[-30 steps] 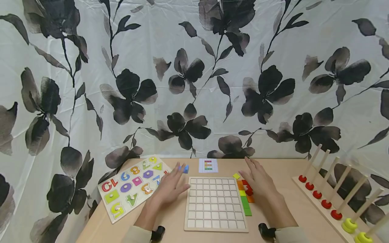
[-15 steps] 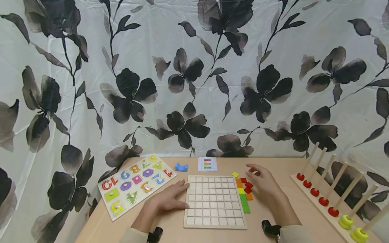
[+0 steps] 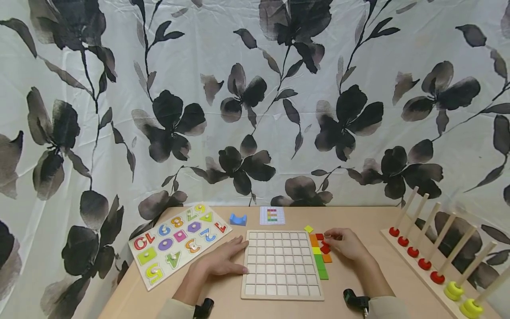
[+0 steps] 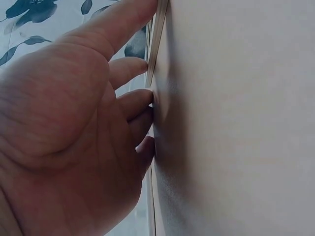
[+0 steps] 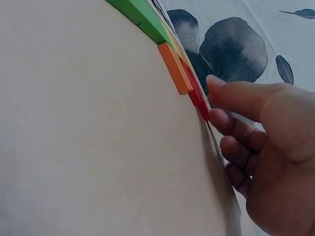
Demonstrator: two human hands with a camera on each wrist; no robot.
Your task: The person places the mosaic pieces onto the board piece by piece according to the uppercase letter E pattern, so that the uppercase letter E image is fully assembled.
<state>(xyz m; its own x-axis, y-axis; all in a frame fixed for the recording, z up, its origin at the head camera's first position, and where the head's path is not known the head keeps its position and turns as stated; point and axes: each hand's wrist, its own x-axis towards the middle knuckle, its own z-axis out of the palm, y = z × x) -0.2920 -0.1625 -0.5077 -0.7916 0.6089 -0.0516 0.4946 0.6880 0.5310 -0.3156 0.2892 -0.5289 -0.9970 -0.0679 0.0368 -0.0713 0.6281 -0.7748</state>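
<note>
A wooden grid board [image 3: 283,297] lies on the table before me. My left hand [image 3: 217,262] rests at its left side, thumb and fingertips touching the edge, as the left wrist view shows with the palm [image 4: 64,132]. On the board's right lie coloured square tiles: red tiles [image 3: 325,250], an orange tile [image 3: 326,258], a yellow tile [image 3: 316,250] and green tiles [image 3: 321,268]. My right hand [image 3: 350,245] is at the red tiles, fingers bent. In the right wrist view a gap shows between thumb and index finger, the index finger beside a red tile [image 5: 205,112].
A number and shape puzzle board [image 3: 179,243] lies left. Behind the grid are a blue piece [image 3: 238,219] and a pattern card [image 3: 272,215]. A pegged wooden stand [image 3: 430,270] with red and yellow rings is at the right. A single yellow tile [image 3: 308,229] lies near the grid's corner.
My left hand has come down from above the puzzle board to the grid's left edge. My right hand drew back to the right, then lowered to the red tiles.
</note>
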